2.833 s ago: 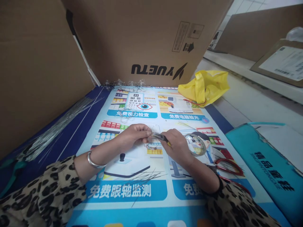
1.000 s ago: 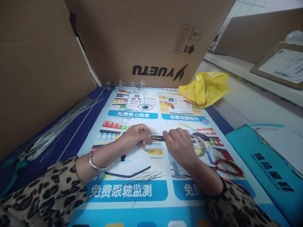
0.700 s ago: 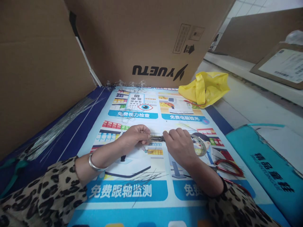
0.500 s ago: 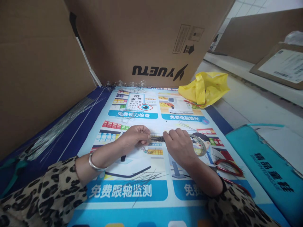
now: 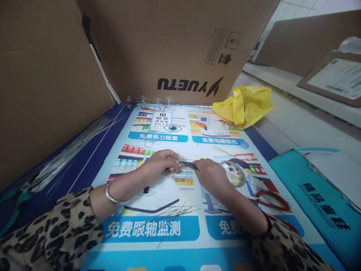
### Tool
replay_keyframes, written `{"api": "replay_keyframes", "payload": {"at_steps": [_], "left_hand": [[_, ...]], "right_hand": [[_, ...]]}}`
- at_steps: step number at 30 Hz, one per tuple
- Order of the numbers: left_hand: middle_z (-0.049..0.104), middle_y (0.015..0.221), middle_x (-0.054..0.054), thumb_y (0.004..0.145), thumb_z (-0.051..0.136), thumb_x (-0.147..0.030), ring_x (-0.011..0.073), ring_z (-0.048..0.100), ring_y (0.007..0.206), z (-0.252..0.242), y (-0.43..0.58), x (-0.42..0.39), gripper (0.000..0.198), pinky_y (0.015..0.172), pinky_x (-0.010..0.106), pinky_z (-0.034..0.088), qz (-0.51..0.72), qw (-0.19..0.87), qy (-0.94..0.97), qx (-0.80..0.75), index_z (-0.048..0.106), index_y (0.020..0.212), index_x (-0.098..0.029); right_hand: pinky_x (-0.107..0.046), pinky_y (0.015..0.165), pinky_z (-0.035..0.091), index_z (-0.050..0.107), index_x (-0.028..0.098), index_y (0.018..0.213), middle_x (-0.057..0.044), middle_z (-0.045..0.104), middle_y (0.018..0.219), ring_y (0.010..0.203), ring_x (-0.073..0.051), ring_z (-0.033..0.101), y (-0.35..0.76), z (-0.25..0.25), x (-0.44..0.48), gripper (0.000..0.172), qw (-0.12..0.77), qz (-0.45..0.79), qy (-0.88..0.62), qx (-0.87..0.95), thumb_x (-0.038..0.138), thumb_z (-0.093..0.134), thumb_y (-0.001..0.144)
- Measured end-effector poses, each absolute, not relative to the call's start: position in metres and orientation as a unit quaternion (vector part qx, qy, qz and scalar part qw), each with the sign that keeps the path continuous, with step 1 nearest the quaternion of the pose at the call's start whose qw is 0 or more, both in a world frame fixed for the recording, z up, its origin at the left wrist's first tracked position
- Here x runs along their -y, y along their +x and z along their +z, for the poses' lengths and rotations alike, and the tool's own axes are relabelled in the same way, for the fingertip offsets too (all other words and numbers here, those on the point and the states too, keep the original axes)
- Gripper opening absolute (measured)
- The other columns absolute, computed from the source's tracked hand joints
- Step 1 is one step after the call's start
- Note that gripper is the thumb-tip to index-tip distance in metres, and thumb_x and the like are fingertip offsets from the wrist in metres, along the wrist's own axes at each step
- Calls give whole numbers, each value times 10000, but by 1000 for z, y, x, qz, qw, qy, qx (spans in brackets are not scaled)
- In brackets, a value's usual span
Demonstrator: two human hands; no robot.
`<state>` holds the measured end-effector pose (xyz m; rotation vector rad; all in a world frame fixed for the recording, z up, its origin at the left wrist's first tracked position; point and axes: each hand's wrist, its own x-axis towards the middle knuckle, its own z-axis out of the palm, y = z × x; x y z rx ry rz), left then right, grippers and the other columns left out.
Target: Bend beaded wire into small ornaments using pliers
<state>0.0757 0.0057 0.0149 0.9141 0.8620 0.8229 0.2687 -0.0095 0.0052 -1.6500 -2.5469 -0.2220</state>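
My right hand (image 5: 213, 175) is closed around dark narrow-jawed pliers (image 5: 188, 164), whose jaws point left. Their handles are hidden in the palm. Facing it, my left hand (image 5: 163, 165) pinches thumb and finger together at the tips of the jaws. What it pinches looks like thin wire, but it is too small to make out for sure. A small twisted wire piece (image 5: 176, 178) shows just below the jaws. Loose cut wires (image 5: 169, 216) lie on the printed poster nearer to me. Beyond my left hand are bent wire pieces (image 5: 150, 140).
A tape roll (image 5: 239, 183) and red-handled scissors (image 5: 273, 200) lie at right. A wire bundle (image 5: 76, 150) and teal-handled tool (image 5: 21, 199) are at left. Cardboard (image 5: 169, 45) walls the back, with wire shapes (image 5: 152, 101) at its foot. A yellow bag (image 5: 242, 107) and teal box (image 5: 316, 203) stand right.
My right hand has rolled over at the wrist, turning the pliers so that their jaws tilt down to the right. My left hand stays almost in place.
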Motion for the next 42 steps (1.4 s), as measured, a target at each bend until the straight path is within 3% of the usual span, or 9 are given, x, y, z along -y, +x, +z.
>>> {"api": "replay_keyframes", "payload": {"at_steps": [4,9,19,34,42], "left_hand": [[525,493,-32,644,655,-182,56,445,460,15,75,-7,159,471,189,256,367,730,415,-401,514,705,-141],[517,482,-39,642,648,-171,55,442,460,16,76,-6,157,482,188,268,368,725,417,-406,508,707,-145],[495,451,-56,648,642,-177,70,456,452,16,78,-3,155,500,199,320,390,705,425,-413,496,700,-163],[503,515,-53,673,623,-148,62,453,462,14,85,5,137,486,195,324,453,638,453,-428,489,699,-167],[484,501,-63,665,633,-164,68,460,479,14,88,8,145,518,204,352,474,614,455,-436,491,695,-167]], "right_hand": [[-242,568,263,578,215,832,-4,624,797,756,-136,546,268,12,10,115,31,4,-566,824,245,469,852],[-234,572,272,575,210,805,-8,617,783,739,-133,538,268,13,10,160,37,11,-564,825,277,445,870],[-269,699,286,605,177,852,-41,593,783,781,-162,476,271,7,8,146,85,-59,-506,856,216,465,851],[-304,653,256,591,181,839,-48,590,767,746,-188,463,269,4,13,138,61,-144,-522,838,121,472,801],[-296,661,283,603,170,884,-55,604,769,742,-185,482,269,-2,12,207,90,-157,-516,837,90,423,820]]}}
